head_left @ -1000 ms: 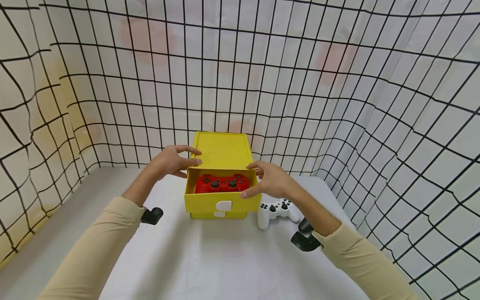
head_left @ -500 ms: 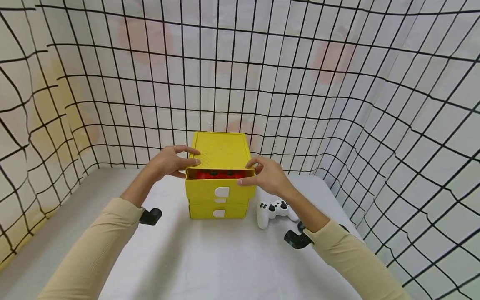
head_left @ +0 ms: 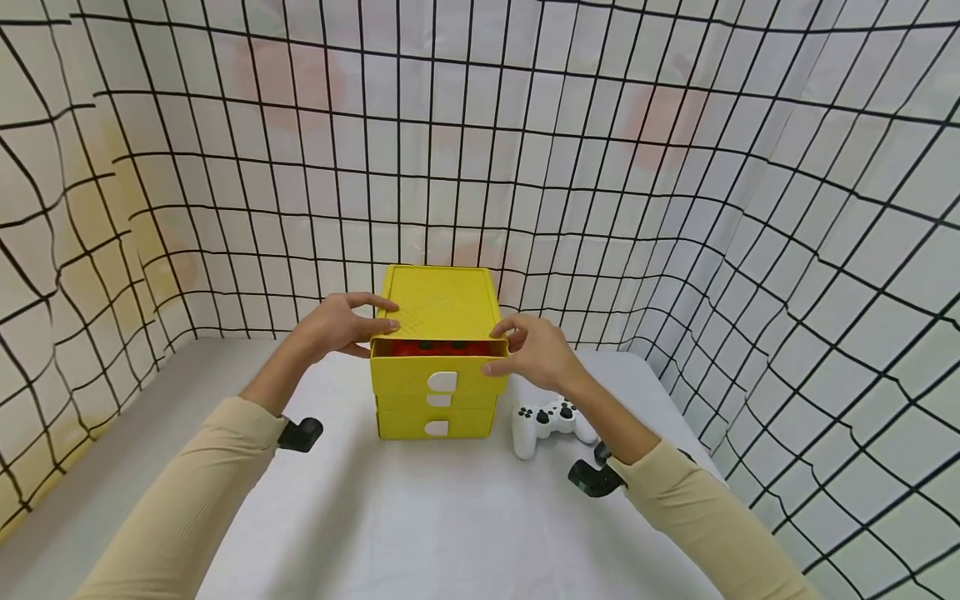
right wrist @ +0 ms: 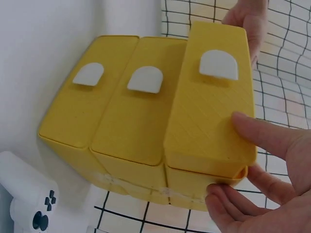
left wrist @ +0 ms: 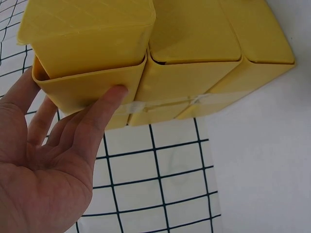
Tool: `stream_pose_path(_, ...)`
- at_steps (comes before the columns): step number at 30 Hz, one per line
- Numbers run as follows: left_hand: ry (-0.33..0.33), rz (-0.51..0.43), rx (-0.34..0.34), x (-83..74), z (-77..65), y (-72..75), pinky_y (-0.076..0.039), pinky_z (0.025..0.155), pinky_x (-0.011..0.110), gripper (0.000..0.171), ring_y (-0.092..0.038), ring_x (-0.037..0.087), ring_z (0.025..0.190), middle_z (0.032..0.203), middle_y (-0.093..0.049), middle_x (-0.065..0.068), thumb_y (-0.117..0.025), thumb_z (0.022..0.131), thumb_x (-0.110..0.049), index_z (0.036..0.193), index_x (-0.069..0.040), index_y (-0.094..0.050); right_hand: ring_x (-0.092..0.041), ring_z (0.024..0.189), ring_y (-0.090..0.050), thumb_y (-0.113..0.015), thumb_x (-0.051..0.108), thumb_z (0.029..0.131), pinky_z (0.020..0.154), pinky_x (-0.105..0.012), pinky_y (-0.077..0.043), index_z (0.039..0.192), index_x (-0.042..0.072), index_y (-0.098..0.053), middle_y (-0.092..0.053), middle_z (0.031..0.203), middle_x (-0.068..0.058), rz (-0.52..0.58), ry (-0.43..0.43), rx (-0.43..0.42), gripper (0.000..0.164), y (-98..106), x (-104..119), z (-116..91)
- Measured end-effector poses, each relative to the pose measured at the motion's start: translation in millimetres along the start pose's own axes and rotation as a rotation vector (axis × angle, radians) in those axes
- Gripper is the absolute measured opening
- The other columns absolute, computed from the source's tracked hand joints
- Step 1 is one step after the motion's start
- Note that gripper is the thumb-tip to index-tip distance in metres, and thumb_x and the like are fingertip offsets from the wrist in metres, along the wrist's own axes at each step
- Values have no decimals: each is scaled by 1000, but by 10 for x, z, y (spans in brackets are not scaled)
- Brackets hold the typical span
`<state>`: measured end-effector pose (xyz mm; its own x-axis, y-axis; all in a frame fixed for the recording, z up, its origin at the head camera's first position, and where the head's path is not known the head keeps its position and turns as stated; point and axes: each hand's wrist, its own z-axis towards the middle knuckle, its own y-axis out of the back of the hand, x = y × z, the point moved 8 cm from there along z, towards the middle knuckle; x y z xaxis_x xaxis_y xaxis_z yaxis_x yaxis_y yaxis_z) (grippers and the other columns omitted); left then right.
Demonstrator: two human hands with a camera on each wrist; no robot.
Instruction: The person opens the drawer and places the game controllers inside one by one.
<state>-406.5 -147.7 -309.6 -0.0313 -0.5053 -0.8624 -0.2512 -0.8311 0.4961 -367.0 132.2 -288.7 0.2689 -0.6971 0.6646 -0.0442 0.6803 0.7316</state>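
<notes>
A yellow three-drawer organizer point(head_left: 444, 297) stands near the back of the table. Its top drawer point(head_left: 401, 375) sticks out a little at the front, and a strip of a red game controller point(head_left: 408, 348) shows inside. My left hand point(head_left: 335, 325) lies against the organizer's upper left corner, fingers extended along its side in the left wrist view. At the upper right corner, my right hand point(head_left: 545, 354) grips the drawer and casing: the thumb presses the drawer front, while the other fingers reach round the casing's side. The two lower drawers point(right wrist: 131, 107) sit flush, with white tabs.
A white game controller point(head_left: 552, 423) lies on the white tabletop point(head_left: 450, 525), just right of the organizer and below my right hand. Black grid netting point(head_left: 450, 150) surrounds the table at the back and sides.
The top drawer has slid back into the organizer, covering most of the red controller. My right hand has moved inward with it; the left hand has stayed in place.
</notes>
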Motion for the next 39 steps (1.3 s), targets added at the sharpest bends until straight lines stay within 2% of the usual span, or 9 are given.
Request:
stream_pose_path(7,15,-8,-9,13,-8,8,-63,86,37,58,-69,28,107,129,-67,17,-75,93,-38,144,-20,-56,-24,82,-63,-88,22,78,64,-28,-55,104,10,-71,-70,92,-10,68,73,-149,33,-30,-27,54)
stream_pose_path(13,24,-13,-10,0,-18,4,-63,85,37,57,-72,23,99,123,-70,16,-75,93,-37,144,-19,-56,-22,74,-58,-88,20,79,58,-25,-50,97,10,-68,-65,84,-9,104,82,-228,28,-53,-58,80)
stream_pose_path(31,18,0,-11,3,27,2,-63,84,36,57,-72,25,103,124,-70,15,-75,93,-38,144,-20,-56,-20,66,-53,-87,18,80,51,-25,-46,92,10,-66,-61,77,-8,93,125,-285,26,-33,-22,63)
stream_pose_path(35,25,4,-18,7,26,5,-64,83,36,55,-72,26,102,123,-70,14,-75,93,-37,142,-21,-57,-19,63,-52,-86,18,82,51,-24,-45,95,10,-65,-60,75,-8,90,136,-255,26,-48,-16,54)
stream_pose_path(39,31,2,-22,14,24,19,-64,83,35,55,-72,26,102,122,-71,14,-75,93,-37,142,-21,-58,-22,71,-55,-83,21,85,56,-26,-47,100,11,-64,-63,83,-10,61,111,-177,26,-42,11,52)
